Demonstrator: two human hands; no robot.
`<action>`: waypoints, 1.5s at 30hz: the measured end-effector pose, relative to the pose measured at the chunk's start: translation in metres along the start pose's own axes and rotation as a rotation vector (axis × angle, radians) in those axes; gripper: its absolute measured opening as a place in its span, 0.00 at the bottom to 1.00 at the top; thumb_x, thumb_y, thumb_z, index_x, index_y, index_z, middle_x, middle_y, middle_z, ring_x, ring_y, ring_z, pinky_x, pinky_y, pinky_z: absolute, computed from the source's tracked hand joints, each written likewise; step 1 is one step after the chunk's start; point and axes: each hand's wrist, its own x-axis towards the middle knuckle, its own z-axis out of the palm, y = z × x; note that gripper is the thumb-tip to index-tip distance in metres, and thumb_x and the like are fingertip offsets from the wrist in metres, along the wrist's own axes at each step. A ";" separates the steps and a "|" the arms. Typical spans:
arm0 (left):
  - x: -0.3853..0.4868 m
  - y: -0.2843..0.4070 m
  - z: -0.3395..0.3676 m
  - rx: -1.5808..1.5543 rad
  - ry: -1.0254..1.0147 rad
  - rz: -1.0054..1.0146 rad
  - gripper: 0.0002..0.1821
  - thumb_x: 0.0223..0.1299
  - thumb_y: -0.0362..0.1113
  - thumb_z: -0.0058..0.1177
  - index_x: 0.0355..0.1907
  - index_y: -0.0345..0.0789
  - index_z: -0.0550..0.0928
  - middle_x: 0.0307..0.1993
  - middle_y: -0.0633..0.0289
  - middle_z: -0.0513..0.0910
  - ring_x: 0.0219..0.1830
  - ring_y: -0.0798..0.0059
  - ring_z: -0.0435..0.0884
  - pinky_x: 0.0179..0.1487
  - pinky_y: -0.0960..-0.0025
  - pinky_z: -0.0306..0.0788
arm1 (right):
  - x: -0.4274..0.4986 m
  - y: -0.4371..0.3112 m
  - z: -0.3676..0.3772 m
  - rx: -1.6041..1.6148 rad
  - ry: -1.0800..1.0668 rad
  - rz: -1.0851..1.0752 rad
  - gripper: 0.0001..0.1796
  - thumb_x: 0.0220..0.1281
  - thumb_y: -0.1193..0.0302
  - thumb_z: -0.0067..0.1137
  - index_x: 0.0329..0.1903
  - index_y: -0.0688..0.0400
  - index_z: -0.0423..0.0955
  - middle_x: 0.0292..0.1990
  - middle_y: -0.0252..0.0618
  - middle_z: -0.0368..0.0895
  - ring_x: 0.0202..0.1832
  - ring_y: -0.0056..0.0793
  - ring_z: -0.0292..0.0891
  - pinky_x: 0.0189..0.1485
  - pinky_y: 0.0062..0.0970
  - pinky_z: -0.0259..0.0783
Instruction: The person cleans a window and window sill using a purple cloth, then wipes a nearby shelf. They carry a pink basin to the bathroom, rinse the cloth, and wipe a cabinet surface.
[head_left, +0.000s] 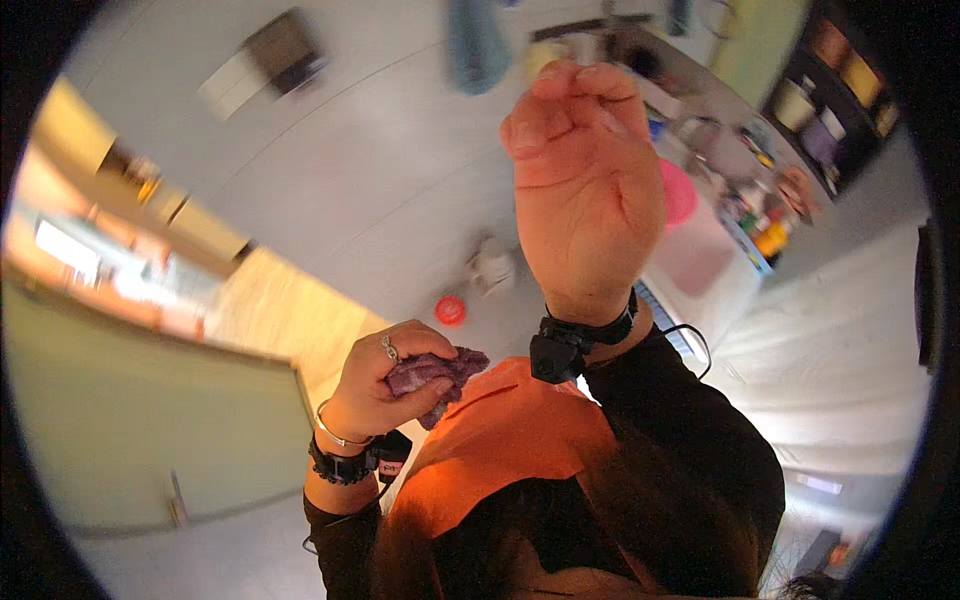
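My left hand (386, 382), with a ring and a bracelet, is closed around a crumpled purple cloth (439, 375) at waist height, in front of my orange garment. My right hand (581, 157) is raised towards the top of the view, its palm side facing the camera and its fingers curled at the tips. Whether anything sits between those fingertips I cannot tell. Both wrists wear black straps with small devices and cables.
A small red round object (451, 310) and a blurred whitish thing (491, 266) are on the floor beyond my hands. At right stands a table (697, 277) with a pink round object (677, 192) and mixed items. Dark shelves (832, 97) stand at upper right.
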 end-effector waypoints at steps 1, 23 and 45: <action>-0.025 0.011 -0.008 0.072 0.045 -0.006 0.14 0.54 0.18 0.60 0.45 0.29 0.81 0.40 0.55 0.81 0.32 0.72 0.86 0.34 0.75 0.79 | -0.005 0.019 0.020 0.041 -0.052 0.019 0.15 0.71 0.68 0.41 0.55 0.58 0.71 0.51 0.40 0.76 0.42 0.30 0.70 0.50 0.32 0.63; -0.279 0.075 -0.099 0.827 0.860 0.031 0.13 0.47 0.24 0.68 0.38 0.36 0.85 0.38 0.60 0.82 0.33 0.68 0.83 0.33 0.69 0.77 | -0.099 0.314 0.274 0.748 -0.382 0.455 0.14 0.71 0.68 0.41 0.53 0.57 0.70 0.49 0.45 0.76 0.38 0.31 0.69 0.43 0.30 0.64; -0.232 0.002 -0.366 0.987 0.801 -0.120 0.15 0.43 0.24 0.66 0.37 0.40 0.86 0.38 0.63 0.82 0.30 0.71 0.82 0.30 0.71 0.76 | -0.001 0.590 0.262 0.928 -0.257 0.543 0.14 0.71 0.69 0.41 0.51 0.58 0.73 0.47 0.43 0.76 0.40 0.32 0.69 0.47 0.31 0.63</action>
